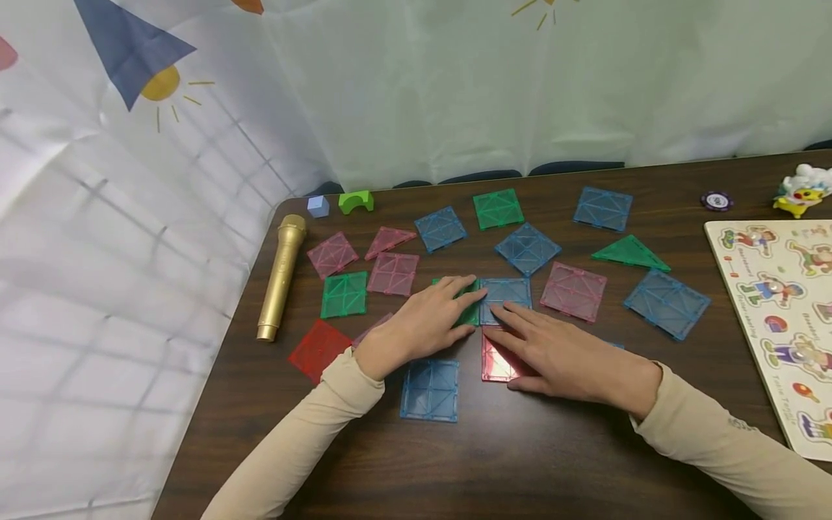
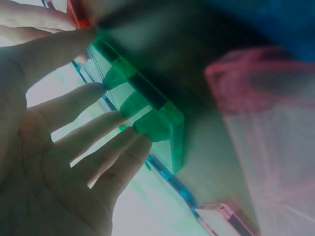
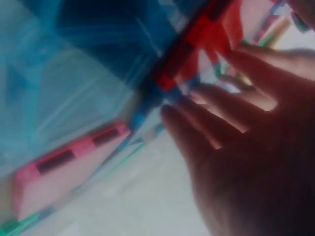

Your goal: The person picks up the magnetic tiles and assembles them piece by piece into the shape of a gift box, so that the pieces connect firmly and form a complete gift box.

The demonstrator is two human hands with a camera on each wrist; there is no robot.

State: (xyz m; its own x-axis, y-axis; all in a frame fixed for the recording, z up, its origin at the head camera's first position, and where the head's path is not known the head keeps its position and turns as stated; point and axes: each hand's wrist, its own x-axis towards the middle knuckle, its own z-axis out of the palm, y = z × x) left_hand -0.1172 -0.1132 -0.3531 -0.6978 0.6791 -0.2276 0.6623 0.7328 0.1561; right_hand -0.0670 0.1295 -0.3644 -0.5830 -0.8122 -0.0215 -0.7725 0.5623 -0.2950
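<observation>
Three square magnetic tiles lie edge to edge in an L near the middle of the table. My left hand (image 1: pixel 422 318) rests its outstretched fingers on the green tile (image 1: pixel 469 312); in the left wrist view the fingertips touch this green tile (image 2: pixel 173 123). My right hand (image 1: pixel 565 357) lies over the red tile (image 1: pixel 495 365), its fingers spread and a fingertip reaching the blue tile (image 1: pixel 510 290) above. Part of the red tile is hidden under that hand. A separate blue tile (image 1: pixel 430 390) sits below my left wrist.
Loose blue, green, pink and red tiles surround the hands, including a pink square (image 1: pixel 573 290) and green triangle (image 1: pixel 630 253). A gold microphone (image 1: pixel 282 278) lies left. Small blocks, a green arch (image 1: pixel 356 202) among them, stand behind. At right is a picture puzzle board (image 1: pixel 731 289).
</observation>
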